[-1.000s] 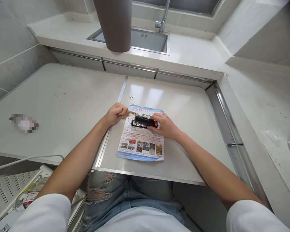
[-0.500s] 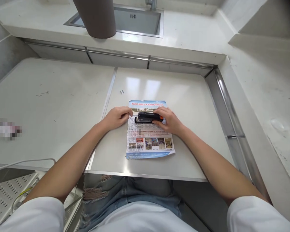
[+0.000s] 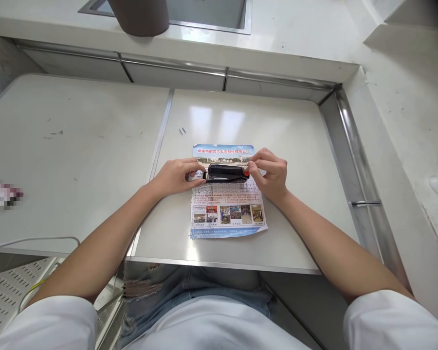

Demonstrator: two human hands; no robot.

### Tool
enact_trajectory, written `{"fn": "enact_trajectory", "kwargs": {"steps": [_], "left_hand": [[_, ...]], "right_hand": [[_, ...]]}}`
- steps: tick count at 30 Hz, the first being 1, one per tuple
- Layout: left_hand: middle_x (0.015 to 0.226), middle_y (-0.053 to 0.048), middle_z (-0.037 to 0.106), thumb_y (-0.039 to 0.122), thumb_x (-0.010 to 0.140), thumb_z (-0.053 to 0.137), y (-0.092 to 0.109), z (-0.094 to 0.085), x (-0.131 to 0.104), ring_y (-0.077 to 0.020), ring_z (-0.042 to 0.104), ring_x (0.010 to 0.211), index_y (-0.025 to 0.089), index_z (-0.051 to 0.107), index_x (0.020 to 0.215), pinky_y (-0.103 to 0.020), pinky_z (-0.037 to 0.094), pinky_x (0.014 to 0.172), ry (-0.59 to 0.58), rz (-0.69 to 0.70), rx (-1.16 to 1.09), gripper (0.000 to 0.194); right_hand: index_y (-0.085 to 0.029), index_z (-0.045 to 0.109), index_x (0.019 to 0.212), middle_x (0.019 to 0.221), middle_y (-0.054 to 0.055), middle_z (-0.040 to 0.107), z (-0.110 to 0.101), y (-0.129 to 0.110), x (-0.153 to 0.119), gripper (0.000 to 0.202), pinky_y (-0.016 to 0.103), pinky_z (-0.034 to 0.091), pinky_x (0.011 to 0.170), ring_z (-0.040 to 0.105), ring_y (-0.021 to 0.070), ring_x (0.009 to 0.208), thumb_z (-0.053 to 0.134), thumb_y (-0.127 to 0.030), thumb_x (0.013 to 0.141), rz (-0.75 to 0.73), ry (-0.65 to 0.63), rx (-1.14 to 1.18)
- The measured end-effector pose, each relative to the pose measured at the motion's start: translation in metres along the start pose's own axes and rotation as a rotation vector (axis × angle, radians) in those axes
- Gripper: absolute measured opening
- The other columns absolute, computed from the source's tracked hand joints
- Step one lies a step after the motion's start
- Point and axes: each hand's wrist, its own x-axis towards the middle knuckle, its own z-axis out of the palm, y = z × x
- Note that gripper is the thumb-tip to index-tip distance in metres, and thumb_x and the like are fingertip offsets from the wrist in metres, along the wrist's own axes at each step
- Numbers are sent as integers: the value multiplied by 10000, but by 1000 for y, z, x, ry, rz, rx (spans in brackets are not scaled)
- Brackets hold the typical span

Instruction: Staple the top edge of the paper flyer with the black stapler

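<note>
A black stapler with an orange-red piece at its right end lies sideways across a printed flyer on the white table. My left hand is at the stapler's left end, thumb and fingers closing about its front tip. At the other end, my right hand pinches the orange-red piece between thumb and index finger. Part of that piece is hidden behind the fingertips. Two loose staple strips rest on the table beyond the flyer.
Behind the table runs a counter with a metal sink and a brown cylindrical container. A blurred pinkish object lies far left. A white cable crosses the table's left front edge. A metal-trimmed ledge borders the right side.
My right hand has shifted from gripping around the stapler's body to pinching its right end. My left hand has come in to touch the front tip. The view has tilted slightly downward.
</note>
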Motion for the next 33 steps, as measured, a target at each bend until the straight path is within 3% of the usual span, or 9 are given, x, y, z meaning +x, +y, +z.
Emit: {"fn": "enact_trajectory", "kwargs": {"steps": [10,17,22,26,30,33], "left_hand": [[723,37,581,447,921,791,-1,3,-1,-140,550,641,209,771,992,-265,350,615,-15,-30,-24,249],[689,47,523,434,907,808,-3,3,1,-143,514,621,209,731,945,-264,333,599,-26,-29,-66,240],[711,35,546,471,915,809,-2,2,1,-146,512,627,208,747,950,-271,336,603,-27,-43,-89,272],[796,-3,652,525,917,806,-4,2,1,-162,570,668,211,773,960,-278,376,629,-16,-40,-120,318],[889,-38,704,550,931,792,-6,3,1,-175,619,716,211,782,953,-286,411,652,-2,-34,-110,339],[951,-56,707,566,971,738,-6,4,0,-177,620,730,208,762,943,-287,416,645,13,-30,-85,359]], "right_hand": [[-232,557,597,694,27,646,-8,7,9,423,361,438,649,523,184,677,594,-215,1018,-42,-220,85],[-227,332,572,600,-25,367,-17,13,10,545,338,263,567,320,134,570,594,-271,1048,18,-346,100],[-223,438,564,578,-16,444,-30,20,13,589,320,273,530,373,123,542,610,-428,1088,10,-466,115],[-234,611,605,570,-17,502,-39,27,13,539,309,339,533,440,131,534,638,-490,1079,-26,-545,111],[-263,779,811,638,-5,625,-32,27,8,338,306,427,568,548,151,585,669,-458,1064,-87,-416,33],[-281,804,1117,960,62,770,-16,23,3,280,400,574,791,677,234,862,759,-528,991,-81,-319,-14]]}}
